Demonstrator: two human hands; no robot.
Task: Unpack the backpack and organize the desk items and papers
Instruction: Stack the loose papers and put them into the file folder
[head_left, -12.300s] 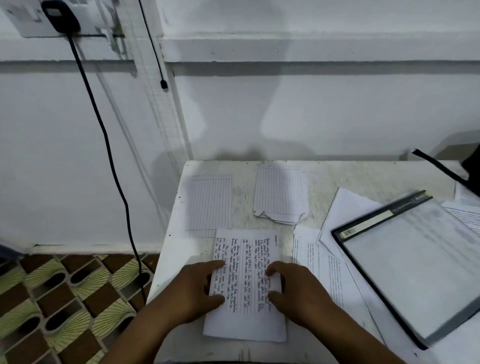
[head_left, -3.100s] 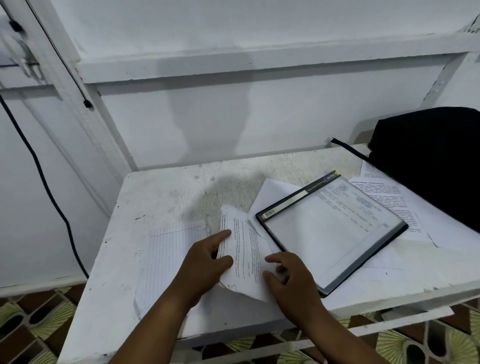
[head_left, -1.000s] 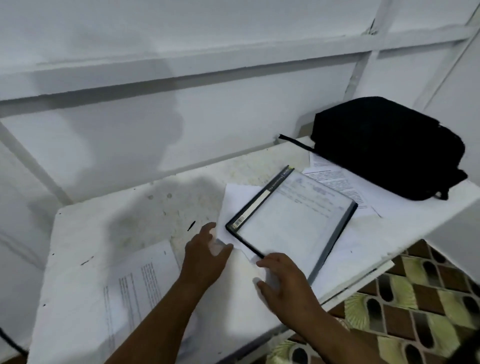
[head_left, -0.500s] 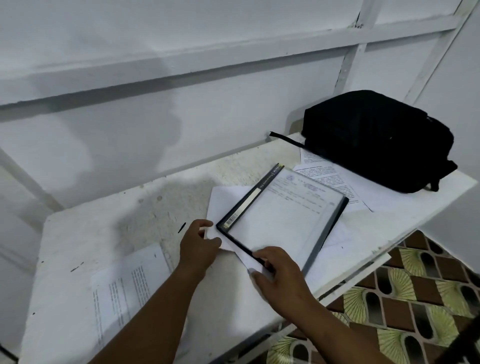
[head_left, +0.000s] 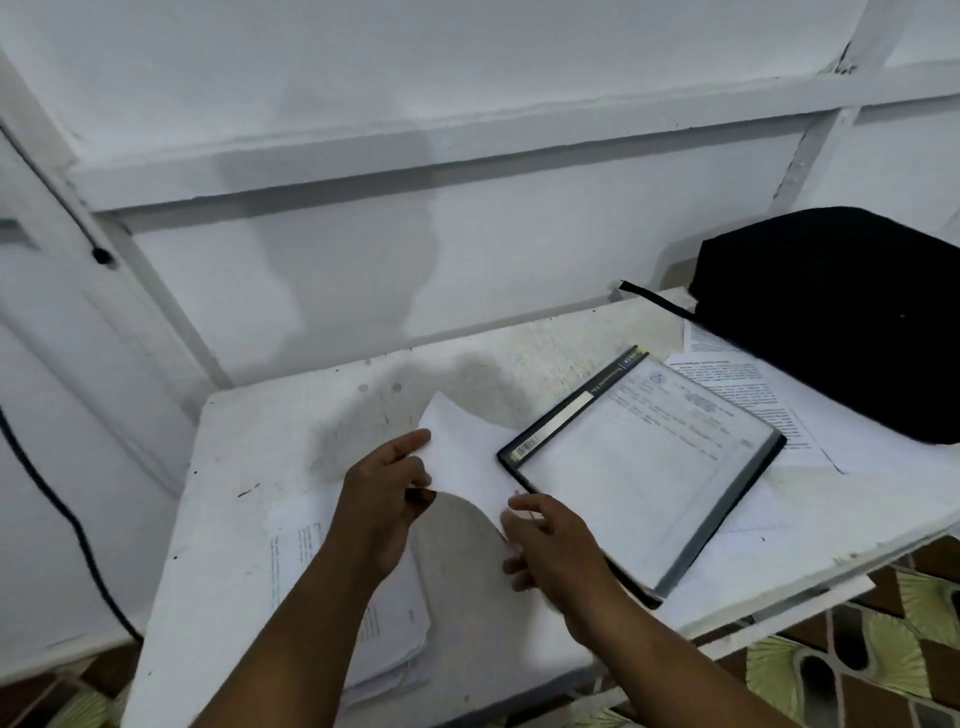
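At the left of the surface lies the stack of written pages, partly under our left forearm. Our left hand pinches the left edge of a blank sheet, thumb and fingers curled on it, and the sheet bows upward with its far corner lifted. Our right hand has its fingers curled at the sheet's near right edge, beside the folder's corner; it seems to grip the sheet too, though blur makes that uncertain. The sheet's right part is tucked under the folder, which lies on more papers, and these run under the backpack at the far right.

We judge the step to be drawing this sheet free to add it to the stack. To do it well we should pull low and flat toward the left, not upward, so the paper does not crease or tear. The right hand could better press the folder down, or lift its corner a little, so that the folder and the papers beneath do not slide along.
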